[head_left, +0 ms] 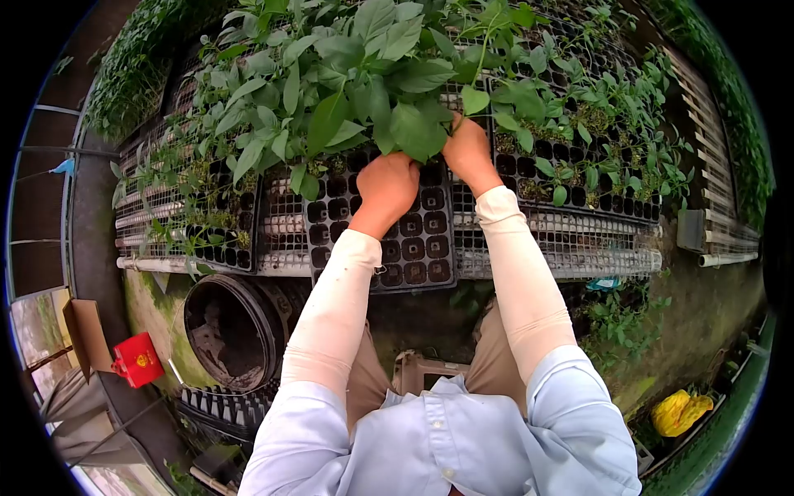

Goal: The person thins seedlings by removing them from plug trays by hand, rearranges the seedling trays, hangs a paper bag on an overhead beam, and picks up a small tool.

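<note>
My left hand point(387, 192) is closed in a fist over the near seedling tray point(426, 248), a black tray with square cells. Out of the top of that fist leans a bunch of leafy seedlings point(356, 99), with broad green leaves that hide the stems. Close by on the right, my right hand point(471, 155) reaches in at the edge of the same leaves. Its fingers are bent together, and the leaves cover their tips, so what they grip cannot be made out. Many front cells of the tray hold dark soil and no plant.
More trays with seedlings point(571, 149) stand right and left on a wire mesh bench point(562, 244). A large black pot point(231, 331) is below the bench at left, near a red box point(138, 360). A yellow bag point(681, 412) lies at lower right.
</note>
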Action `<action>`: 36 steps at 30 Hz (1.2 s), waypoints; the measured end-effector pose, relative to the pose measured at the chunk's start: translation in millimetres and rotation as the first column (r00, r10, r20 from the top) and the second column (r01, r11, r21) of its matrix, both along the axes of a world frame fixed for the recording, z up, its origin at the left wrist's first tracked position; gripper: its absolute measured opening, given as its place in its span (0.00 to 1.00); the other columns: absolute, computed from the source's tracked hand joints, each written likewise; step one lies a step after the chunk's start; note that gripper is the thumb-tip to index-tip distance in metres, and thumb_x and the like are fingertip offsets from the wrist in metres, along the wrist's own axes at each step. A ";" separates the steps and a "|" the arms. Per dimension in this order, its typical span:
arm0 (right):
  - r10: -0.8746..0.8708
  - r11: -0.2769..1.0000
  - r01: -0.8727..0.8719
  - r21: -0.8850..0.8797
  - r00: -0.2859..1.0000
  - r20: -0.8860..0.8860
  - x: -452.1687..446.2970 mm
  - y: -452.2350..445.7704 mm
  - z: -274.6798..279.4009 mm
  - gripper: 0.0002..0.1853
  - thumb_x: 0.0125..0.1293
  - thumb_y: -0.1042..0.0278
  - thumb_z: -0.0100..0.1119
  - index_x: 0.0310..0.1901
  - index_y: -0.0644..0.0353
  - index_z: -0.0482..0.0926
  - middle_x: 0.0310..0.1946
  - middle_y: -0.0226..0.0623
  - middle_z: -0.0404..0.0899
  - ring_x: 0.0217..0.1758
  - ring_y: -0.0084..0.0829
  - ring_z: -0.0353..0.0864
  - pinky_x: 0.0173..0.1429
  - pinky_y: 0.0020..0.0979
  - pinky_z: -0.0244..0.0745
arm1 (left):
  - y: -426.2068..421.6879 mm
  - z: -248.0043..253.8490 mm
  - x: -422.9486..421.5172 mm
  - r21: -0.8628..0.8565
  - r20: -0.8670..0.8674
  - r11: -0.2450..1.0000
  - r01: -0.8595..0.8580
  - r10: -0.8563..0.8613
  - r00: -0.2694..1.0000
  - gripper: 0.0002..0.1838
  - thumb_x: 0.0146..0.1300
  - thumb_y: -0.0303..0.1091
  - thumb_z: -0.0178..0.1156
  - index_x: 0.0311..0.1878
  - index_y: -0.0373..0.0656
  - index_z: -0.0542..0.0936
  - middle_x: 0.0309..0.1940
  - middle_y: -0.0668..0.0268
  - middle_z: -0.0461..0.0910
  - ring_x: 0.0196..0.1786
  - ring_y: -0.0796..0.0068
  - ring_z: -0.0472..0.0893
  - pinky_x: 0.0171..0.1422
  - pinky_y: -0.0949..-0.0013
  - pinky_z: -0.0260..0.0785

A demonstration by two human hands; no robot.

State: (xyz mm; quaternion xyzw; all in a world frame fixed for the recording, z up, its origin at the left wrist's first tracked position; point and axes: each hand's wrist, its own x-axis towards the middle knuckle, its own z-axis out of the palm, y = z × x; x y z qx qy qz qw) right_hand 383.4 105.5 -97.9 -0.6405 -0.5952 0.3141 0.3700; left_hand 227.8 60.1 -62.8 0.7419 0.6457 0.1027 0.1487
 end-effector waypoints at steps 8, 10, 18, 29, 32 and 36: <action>0.243 0.906 -0.278 0.320 0.959 0.145 9.0 -10.5 -23.2 0.11 0.58 0.66 0.60 0.42 0.59 0.80 0.38 0.50 0.81 0.46 0.55 0.78 0.46 0.49 0.74 | 1.5 -19.1 1.9 0.092 0.039 0.995 0.044 -0.047 0.998 0.13 0.60 0.32 0.51 0.44 0.46 0.83 0.37 0.51 0.83 0.40 0.44 0.82 0.44 0.46 0.74; 0.161 0.951 -0.236 0.202 0.931 0.327 3.9 -13.5 -19.1 0.09 0.58 0.65 0.57 0.37 0.59 0.81 0.36 0.48 0.81 0.42 0.54 0.79 0.44 0.47 0.75 | 3.7 -16.1 5.5 0.043 0.026 0.999 0.022 -0.023 0.999 0.16 0.60 0.31 0.50 0.48 0.47 0.82 0.39 0.50 0.83 0.43 0.44 0.81 0.46 0.46 0.73; 0.021 0.983 -0.119 0.137 0.823 0.568 -9.9 -21.0 -26.6 0.08 0.56 0.66 0.57 0.27 0.57 0.84 0.33 0.43 0.81 0.39 0.46 0.83 0.40 0.44 0.77 | 7.1 -32.2 12.8 0.089 0.097 0.993 0.081 -0.089 0.991 0.21 0.63 0.32 0.49 0.60 0.46 0.73 0.43 0.48 0.82 0.43 0.41 0.80 0.46 0.45 0.73; -0.043 0.960 -0.053 0.276 0.943 0.331 -1.3 -16.3 -26.0 0.05 0.59 0.68 0.56 0.36 0.53 0.81 0.32 0.42 0.75 0.40 0.47 0.80 0.40 0.47 0.74 | 17.9 -22.2 21.0 -0.065 -0.168 0.984 0.164 -0.173 0.970 0.18 0.63 0.31 0.50 0.56 0.43 0.72 0.43 0.47 0.81 0.43 0.43 0.81 0.45 0.46 0.72; -0.044 0.982 -0.047 0.185 0.889 0.457 -8.6 -14.1 -31.9 0.06 0.60 0.66 0.57 0.36 0.52 0.82 0.34 0.42 0.76 0.43 0.46 0.79 0.42 0.47 0.73 | 25.0 -69.6 6.7 0.139 -0.049 0.967 0.213 -0.208 0.977 0.18 0.65 0.32 0.50 0.58 0.45 0.73 0.43 0.49 0.82 0.44 0.43 0.81 0.46 0.46 0.72; -0.012 0.989 -0.060 0.137 0.882 0.471 0.8 -14.6 -36.8 0.08 0.65 0.65 0.54 0.41 0.50 0.82 0.40 0.43 0.76 0.46 0.46 0.78 0.45 0.45 0.74 | 24.1 -52.3 16.0 0.266 0.062 0.950 0.163 -0.185 0.981 0.16 0.65 0.30 0.51 0.55 0.45 0.76 0.45 0.48 0.81 0.46 0.43 0.81 0.47 0.50 0.73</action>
